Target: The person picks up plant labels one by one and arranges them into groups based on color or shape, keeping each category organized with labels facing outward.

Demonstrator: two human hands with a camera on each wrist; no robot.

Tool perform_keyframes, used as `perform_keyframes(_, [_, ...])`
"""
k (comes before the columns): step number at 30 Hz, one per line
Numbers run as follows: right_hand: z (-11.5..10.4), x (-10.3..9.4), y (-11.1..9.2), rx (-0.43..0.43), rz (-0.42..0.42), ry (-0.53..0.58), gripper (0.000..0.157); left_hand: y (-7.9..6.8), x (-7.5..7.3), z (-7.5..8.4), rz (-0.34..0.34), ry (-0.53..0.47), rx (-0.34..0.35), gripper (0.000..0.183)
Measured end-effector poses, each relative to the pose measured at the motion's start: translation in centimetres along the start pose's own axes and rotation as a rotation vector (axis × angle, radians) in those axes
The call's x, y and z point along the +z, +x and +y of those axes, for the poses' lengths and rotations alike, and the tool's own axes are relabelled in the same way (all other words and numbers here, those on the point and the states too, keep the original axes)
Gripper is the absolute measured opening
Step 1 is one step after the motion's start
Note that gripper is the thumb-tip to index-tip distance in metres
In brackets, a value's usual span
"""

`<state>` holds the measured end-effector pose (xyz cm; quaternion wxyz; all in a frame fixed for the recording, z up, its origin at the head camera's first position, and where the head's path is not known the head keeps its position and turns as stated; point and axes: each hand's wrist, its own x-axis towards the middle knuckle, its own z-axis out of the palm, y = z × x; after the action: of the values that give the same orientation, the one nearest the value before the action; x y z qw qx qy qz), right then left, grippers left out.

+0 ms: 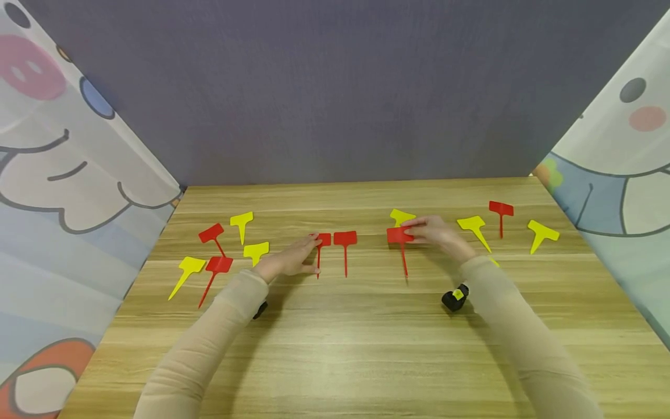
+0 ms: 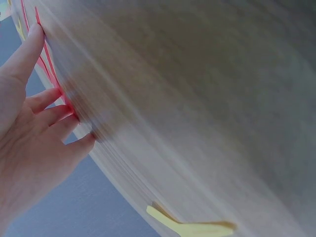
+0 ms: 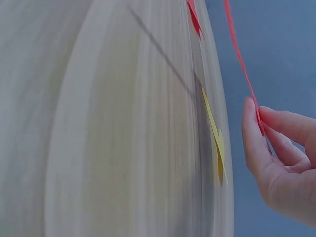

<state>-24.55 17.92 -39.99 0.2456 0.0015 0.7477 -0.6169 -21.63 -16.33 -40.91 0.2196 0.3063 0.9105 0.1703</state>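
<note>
Loss of grip is, to my mind, the main risk: the held tag (image 1: 396,235), a red one, is pinched only by its thin head, so a loose pinch or a bump could let its stem swing round. In the right wrist view it stands clear of the table (image 1: 335,349), its stem toward six o'clock as the person sees it. The rear tag (image 1: 401,216), a yellow one, lies just beyond at twelve o'clock, partly covered, and a low fingertip might drag it. On the left, a hard push on the touched tag (image 1: 325,238), also red, could skid it into the middle tag (image 1: 345,238) just beside it at three o'clock. The left wrist also passes close over the near yellow tag (image 1: 256,250), whose stem it hides; a dip or sweep might shift that one.

The right hand (image 1: 431,231) reaches toward nine o'clock, thumb and fingers pinching the held tag's head, its forearm coming in from between four and five. The left hand (image 1: 293,258) lies spread toward two o'clock, fingertips on the touched tag's head, thumb by its stem; whether the thumb presses down I cannot tell. Its forearm comes from between seven and eight.
</note>
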Motion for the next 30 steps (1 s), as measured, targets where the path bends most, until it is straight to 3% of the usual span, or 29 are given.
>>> perform_keyframes(15, [-0.6,3.0,2.0,0.002,0.009,-0.009,0.037,0.1,0.1,-0.1,-0.004,0.000,0.001,0.074])
perform_keyframes(30, [-0.6,4.5,3.4,-0.011,-0.006,-0.043,0.034,0.1,0.0,0.1,-0.004,0.023,-0.008,0.075])
